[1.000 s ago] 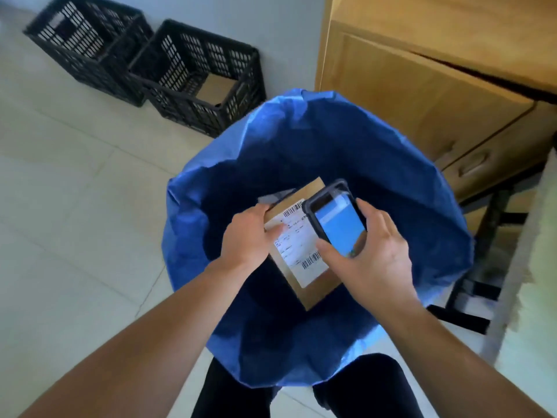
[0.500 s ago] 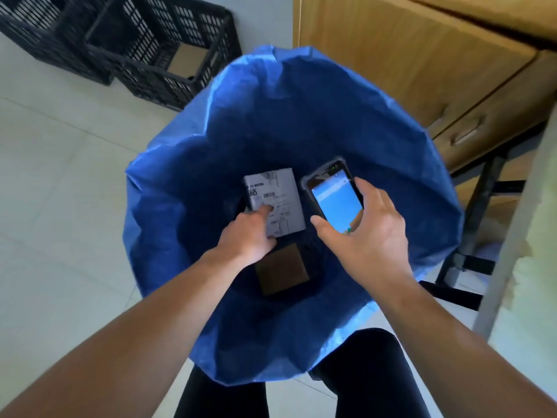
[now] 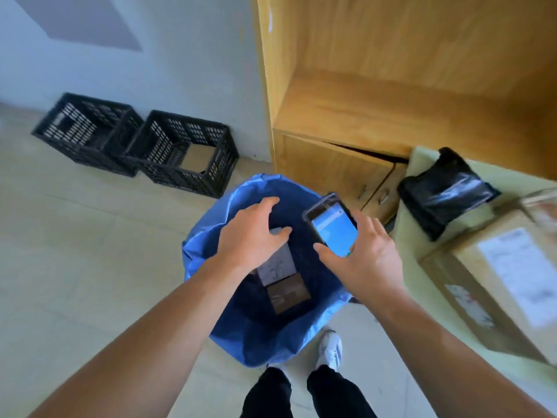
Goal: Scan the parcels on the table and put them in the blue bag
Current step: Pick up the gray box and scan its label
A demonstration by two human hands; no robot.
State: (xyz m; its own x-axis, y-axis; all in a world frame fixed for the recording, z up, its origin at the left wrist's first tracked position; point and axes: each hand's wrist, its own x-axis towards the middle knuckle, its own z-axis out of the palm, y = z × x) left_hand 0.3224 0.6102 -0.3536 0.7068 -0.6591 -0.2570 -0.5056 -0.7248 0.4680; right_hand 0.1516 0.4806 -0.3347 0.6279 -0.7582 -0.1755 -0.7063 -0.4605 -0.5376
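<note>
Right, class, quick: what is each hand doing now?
Left hand: open, fingers spread, holding nothing.
Right hand: closed on the handheld scanner.

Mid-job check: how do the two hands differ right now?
The right hand grips a handheld scanner with its blue screen lit; the left hand holds nothing. The left hand is spread open, palm down, over the mouth of the blue bag; the right hand sits at the bag's right edge, nearer the table. Both are bare.
</note>
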